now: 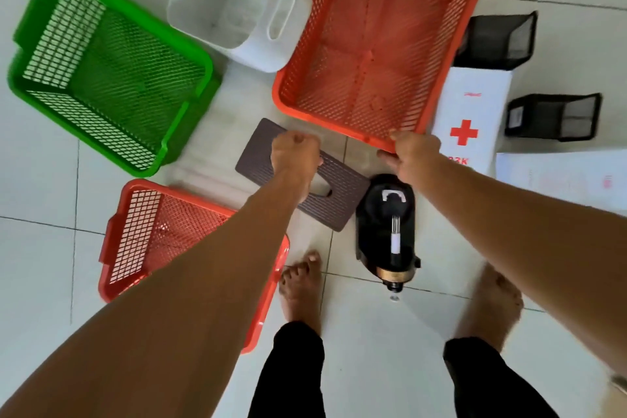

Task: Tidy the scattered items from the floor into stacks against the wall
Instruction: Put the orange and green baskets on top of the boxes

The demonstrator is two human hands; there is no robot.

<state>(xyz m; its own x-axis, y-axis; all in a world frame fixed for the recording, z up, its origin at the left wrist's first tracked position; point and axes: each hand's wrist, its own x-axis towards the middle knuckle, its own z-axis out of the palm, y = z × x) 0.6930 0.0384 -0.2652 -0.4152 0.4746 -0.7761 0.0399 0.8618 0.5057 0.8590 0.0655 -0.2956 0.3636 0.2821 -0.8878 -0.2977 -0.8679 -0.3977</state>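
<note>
Right hand [415, 154] seemingly grips the large orange basket [380, 41] rim.

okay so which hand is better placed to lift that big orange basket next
Right. The right hand already grips the near rim of the big orange basket, fingers curled under its edge. The left hand is a closed fist over the brown mat, apart from the basket.

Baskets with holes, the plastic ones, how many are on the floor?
3. A green basket at far left, a big orange basket at the top with the right hand gripping its rim, and a small orange basket under the left arm. More could lie outside the view.
</note>
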